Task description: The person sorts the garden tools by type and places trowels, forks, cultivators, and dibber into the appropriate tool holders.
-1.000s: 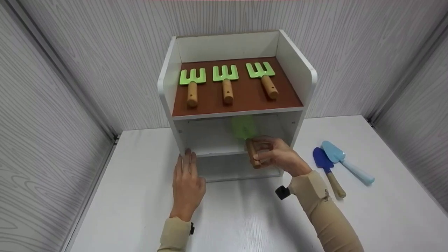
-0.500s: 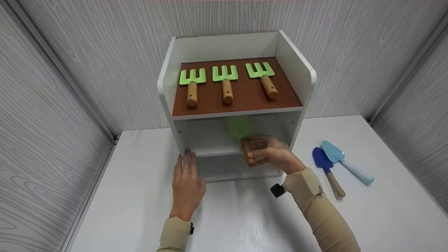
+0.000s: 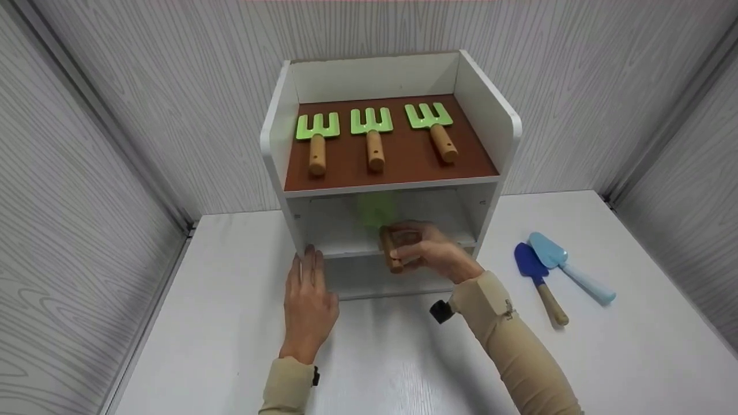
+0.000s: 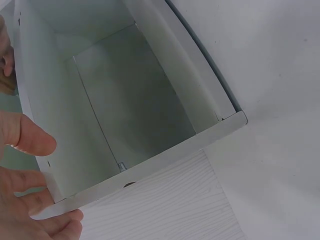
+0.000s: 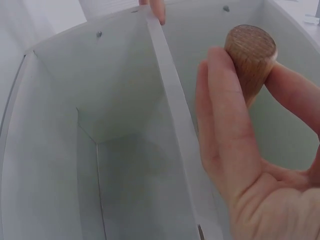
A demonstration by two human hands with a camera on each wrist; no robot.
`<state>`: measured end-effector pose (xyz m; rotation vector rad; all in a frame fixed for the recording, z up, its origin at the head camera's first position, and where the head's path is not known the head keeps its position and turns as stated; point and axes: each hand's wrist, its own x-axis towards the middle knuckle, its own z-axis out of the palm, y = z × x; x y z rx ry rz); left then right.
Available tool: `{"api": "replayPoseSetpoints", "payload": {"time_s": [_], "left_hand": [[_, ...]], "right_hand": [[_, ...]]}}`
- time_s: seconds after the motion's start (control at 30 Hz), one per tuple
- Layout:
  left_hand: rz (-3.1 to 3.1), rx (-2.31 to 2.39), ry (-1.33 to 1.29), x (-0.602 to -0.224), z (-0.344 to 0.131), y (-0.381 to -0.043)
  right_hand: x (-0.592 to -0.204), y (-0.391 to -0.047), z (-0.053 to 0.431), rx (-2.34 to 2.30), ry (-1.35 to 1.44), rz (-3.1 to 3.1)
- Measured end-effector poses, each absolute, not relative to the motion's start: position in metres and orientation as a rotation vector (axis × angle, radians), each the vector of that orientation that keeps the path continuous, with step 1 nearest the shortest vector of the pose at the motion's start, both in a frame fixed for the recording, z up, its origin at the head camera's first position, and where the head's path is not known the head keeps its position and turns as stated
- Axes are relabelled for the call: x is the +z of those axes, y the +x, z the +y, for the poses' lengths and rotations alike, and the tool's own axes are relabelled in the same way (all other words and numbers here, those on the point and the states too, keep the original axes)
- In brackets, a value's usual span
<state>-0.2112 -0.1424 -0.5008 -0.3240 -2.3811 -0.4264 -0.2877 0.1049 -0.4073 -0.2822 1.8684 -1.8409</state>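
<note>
My right hand (image 3: 429, 251) pinches the wooden handle of a small green garden shovel (image 3: 390, 251) between thumb and fingers. Its broad green blade reaches into the middle compartment of a white shelf unit (image 3: 392, 187), partly in shade. In the right wrist view the round handle end (image 5: 252, 42) sticks up from the fingertips, over the compartment. My left hand (image 3: 309, 308) rests at the unit's lower left front edge, fingers straight. The left wrist view shows those fingers (image 4: 60, 225) against the side panel's edge, with the thumb apart from them.
Three green hand forks with wooden handles, left (image 3: 317, 155), middle (image 3: 375, 151) and right (image 3: 444, 144), lie on the brown top shelf. To the unit's right, a dark blue trowel (image 3: 531, 262) and a light blue trowel (image 3: 549, 251) lie on the white table (image 3: 375, 357).
My right hand has moved left along the middle compartment with the garden shovel, its blade shifting left too. The left hand and the hand forks stay where they were.
</note>
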Motion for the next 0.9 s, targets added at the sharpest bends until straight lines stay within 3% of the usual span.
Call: {"api": "replayPoseSetpoints", "payload": {"time_s": [0.9], "left_hand": [[-2.365, -0.415, -0.315, -0.502, -0.143, -0.212]], "right_hand": [[-0.400, -0.300, 0.036, -1.707, -0.378, 1.985]]}}
